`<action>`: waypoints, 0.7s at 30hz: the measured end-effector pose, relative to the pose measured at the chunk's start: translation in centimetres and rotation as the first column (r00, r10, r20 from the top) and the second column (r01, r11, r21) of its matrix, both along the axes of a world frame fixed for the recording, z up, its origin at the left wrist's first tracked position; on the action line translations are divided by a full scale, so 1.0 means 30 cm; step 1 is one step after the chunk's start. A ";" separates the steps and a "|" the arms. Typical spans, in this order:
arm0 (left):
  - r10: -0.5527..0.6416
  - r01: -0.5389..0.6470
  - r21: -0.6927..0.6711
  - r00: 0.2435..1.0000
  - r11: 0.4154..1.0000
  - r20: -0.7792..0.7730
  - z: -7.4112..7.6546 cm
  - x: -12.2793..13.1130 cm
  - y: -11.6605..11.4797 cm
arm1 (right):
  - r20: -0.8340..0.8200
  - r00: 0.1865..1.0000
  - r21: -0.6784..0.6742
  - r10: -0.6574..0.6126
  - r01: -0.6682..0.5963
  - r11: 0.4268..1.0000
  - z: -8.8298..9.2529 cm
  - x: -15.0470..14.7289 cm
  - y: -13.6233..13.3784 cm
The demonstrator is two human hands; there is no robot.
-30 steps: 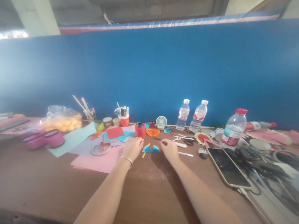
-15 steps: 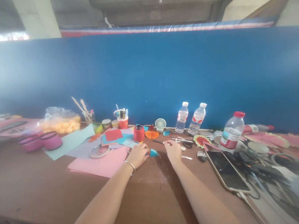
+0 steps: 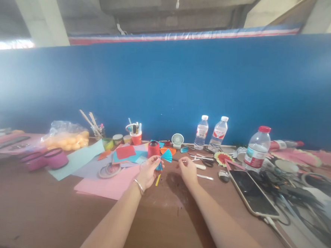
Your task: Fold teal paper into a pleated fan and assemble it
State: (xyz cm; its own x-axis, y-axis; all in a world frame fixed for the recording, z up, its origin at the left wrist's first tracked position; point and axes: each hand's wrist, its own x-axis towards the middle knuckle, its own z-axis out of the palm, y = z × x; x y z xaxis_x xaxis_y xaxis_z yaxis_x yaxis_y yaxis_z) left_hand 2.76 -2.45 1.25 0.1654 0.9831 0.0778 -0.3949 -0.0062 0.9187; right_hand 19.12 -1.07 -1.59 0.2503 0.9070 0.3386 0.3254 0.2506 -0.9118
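My left hand [image 3: 149, 171] pinches a blue pleated paper fan [image 3: 167, 155] at its narrow middle, just above the table. Its folds spread out to the right and below the fingertips. Under that hand lies a thin yellow strip [image 3: 158, 180]. To the right, my right hand [image 3: 187, 170] has thumb and fingers pressed together; anything between them is too small to make out. Close by it are scissors [image 3: 208, 163] with dark handles and a flat white strip [image 3: 205, 177]. A red spool of thread [image 3: 153, 149] stands behind my left hand, beside an orange pleated paper fan [image 3: 171, 151].
Pink paper sheets [image 3: 105, 187], a tape roll [image 3: 109, 170] and a red paper piece [image 3: 125, 152] lie left. A small white fan [image 3: 177, 140] and water bottles [image 3: 201, 133] stand behind. On the right are a phone [image 3: 252, 191], a large bottle [image 3: 257, 150] and tangled cables.
My left hand has lifted the blue pleated fan off the table, and its folds have spread open. The yellow strip now shows beneath. My right hand remains in nearly the same place.
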 end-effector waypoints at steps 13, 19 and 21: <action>-0.019 0.065 -0.213 0.977 0.975 0.212 -0.013 -0.012 0.013 | 0.315 0.946 0.066 -0.080 0.062 0.996 0.004 -0.012 -0.004; -0.056 0.117 -0.250 0.970 0.961 0.236 -0.015 -0.024 0.013 | 0.117 0.992 0.062 0.049 -0.057 0.996 0.000 -0.021 -0.009; -0.107 0.172 -0.253 0.962 0.952 0.250 -0.015 -0.029 0.010 | 0.008 0.994 0.025 0.109 -0.109 0.994 -0.001 -0.021 -0.006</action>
